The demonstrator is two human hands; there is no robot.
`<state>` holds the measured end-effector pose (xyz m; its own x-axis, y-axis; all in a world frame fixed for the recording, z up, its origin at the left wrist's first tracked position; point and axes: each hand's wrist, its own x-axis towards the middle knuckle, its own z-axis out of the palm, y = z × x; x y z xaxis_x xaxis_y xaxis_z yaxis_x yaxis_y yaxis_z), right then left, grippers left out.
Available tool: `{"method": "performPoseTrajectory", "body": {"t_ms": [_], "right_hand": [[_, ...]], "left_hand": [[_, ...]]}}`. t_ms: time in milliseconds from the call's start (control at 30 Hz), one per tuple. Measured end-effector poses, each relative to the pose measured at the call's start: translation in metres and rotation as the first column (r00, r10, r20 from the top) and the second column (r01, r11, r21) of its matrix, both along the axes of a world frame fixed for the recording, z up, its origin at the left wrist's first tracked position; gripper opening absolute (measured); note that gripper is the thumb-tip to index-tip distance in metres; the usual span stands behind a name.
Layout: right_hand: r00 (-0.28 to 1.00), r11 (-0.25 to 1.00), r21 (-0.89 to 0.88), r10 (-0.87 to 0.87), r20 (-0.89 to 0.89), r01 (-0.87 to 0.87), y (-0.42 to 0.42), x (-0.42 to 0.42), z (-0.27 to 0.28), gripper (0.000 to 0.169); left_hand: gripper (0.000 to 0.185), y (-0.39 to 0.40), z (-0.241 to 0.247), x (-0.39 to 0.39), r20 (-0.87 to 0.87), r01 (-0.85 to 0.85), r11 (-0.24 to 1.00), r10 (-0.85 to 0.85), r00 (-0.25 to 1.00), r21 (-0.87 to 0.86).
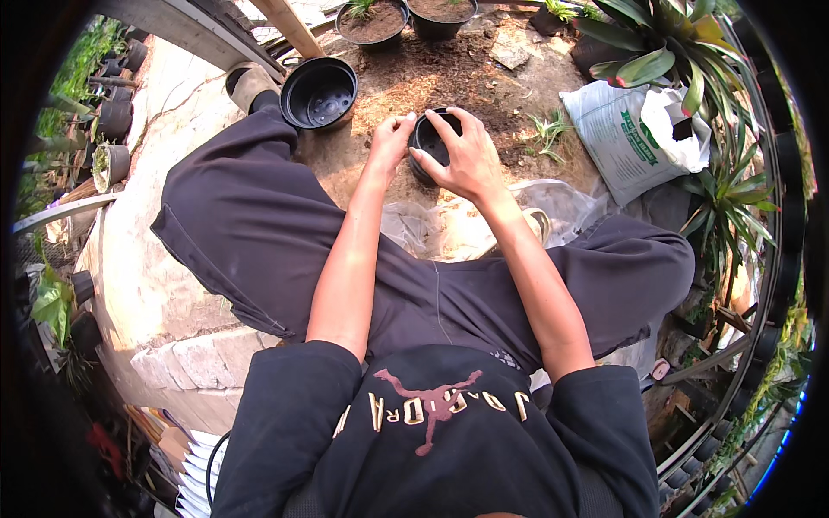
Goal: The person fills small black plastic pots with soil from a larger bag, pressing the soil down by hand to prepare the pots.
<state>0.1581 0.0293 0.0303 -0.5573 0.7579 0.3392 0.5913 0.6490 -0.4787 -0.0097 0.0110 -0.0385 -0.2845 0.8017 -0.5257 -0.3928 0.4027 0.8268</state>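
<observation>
A small round black plastic plant pot (430, 137) stands on the ground before me, its dark hollow inside partly covered by my fingers. My left hand (392, 144) is at the pot's left side, thumb and curled fingers pinching near the rim. From the right, my right hand (467, 155) spans the top with spread fingers, thumb at the near left rim and fingertips at the far rim. A larger black plastic pot (320, 94) sits to the left, beside my shoe (249, 87); drainage holes show in its bottom.
Loose brown soil (434, 68) covers the ground ahead. Two soil-filled pots (372, 26) stand at the back. Right of my hands lie a small uprooted spider-like plant (550, 133) and a white printed sack (622, 142). Clear plastic sheeting (414, 226) lies near my legs. Bromeliad-like plants (654, 61) crowd the right.
</observation>
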Motion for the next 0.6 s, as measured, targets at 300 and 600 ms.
{"method": "performPoseTrajectory", "body": {"t_ms": [300,600], "right_hand": [[0.998,0.995,-0.087,-0.039,0.057,0.044,0.006,0.005,0.013,0.066],[0.991,0.995,0.05,-0.089,0.102,0.085,0.002,0.013,-0.001,0.07]], "left_hand": [[0.025,0.002,-0.001,-0.002,-0.036,0.033,0.999,-0.033,0.999,0.007],[0.027,0.004,-0.01,-0.007,-0.098,0.122,0.992,-0.118,0.988,0.037]]}}
